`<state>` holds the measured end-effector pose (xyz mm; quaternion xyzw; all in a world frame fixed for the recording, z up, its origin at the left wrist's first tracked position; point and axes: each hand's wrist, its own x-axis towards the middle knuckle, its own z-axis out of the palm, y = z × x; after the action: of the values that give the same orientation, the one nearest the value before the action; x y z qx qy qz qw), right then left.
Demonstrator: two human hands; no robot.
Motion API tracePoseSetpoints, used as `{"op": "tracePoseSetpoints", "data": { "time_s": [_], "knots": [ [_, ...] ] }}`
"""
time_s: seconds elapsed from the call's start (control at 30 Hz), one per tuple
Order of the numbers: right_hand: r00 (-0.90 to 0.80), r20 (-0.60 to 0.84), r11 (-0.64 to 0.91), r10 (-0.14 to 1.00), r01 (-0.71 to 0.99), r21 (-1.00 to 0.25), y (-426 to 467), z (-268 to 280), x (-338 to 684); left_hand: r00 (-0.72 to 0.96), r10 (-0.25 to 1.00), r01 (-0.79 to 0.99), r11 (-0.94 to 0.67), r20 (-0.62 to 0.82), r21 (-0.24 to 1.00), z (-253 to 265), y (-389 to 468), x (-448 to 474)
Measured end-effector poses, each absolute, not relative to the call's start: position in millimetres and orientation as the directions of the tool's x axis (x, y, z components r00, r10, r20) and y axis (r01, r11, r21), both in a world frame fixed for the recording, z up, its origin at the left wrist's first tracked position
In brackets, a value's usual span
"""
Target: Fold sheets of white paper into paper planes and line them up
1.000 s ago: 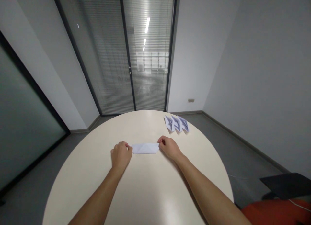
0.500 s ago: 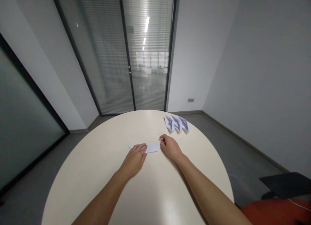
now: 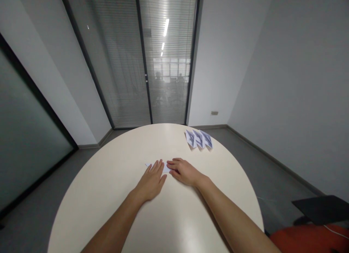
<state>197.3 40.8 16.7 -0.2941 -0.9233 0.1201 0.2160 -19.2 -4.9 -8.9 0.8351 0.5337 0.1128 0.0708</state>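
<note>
A folded piece of white paper lies on the round table, mostly covered by my hands. My left hand rests flat over its left part, fingers stretched out and a small paper corner showing beyond them. On the right end lies my right hand, palm down, its fingers extended over the paper and slightly bent. Between the two hands a short strip of the paper is visible. Beyond my right hand, three folded papers with blue-grey printed patterns lie side by side, slightly overlapping.
Past the table's far edge stand glass panels with blinds and grey walls. A red chair seat and a dark flat panel are at the lower right, off the table.
My right hand has moved left onto the paper, and its fingers have gone from a pinch at the right end to lying over it. My left hand's fingers have straightened.
</note>
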Motion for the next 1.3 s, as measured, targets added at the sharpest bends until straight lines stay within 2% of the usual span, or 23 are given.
{"op": "tracePoseSetpoints", "data": {
  "time_s": [0.2, 0.43, 0.77, 0.87, 1.0, 1.17, 1.3],
  "knots": [
    [-0.693, 0.295, 0.749, 0.659, 0.565, -0.346, 34, 26, 201, 0.369, 0.922, 0.895, -0.387, 0.120, 0.222, -9, -5, -22],
    [-0.486, 0.259, 0.550, 0.835, 0.758, -0.351, 33, 29, 202, 0.329, 0.922, 0.910, -0.368, 0.206, 0.193, -22, -3, -26],
    [-0.378, 0.192, 0.413, 0.906, 0.686, -0.598, 38, 31, 204, 0.184, 0.918, 0.923, -0.284, 0.351, 0.260, -42, 6, -31],
    [-0.365, 0.213, 0.414, 0.906, 0.660, -0.627, 40, 37, 205, 0.171, 0.918, 0.923, -0.276, 0.357, 0.267, -42, 6, -31],
    [-0.305, 0.295, 0.421, 0.906, 0.736, -0.530, 45, 47, 205, 0.159, 0.938, 0.932, -0.245, 0.307, 0.266, -36, 3, -29],
    [-0.260, 0.320, 0.372, 0.911, 0.851, -0.370, 57, 57, 200, 0.157, 0.951, 0.941, -0.226, 0.266, 0.253, -28, -1, -27],
    [-0.223, 0.335, 0.327, 0.915, 0.897, -0.297, 71, 58, 194, 0.162, 0.962, 0.944, -0.216, 0.218, 0.251, -21, -4, -25]
  ]
}}
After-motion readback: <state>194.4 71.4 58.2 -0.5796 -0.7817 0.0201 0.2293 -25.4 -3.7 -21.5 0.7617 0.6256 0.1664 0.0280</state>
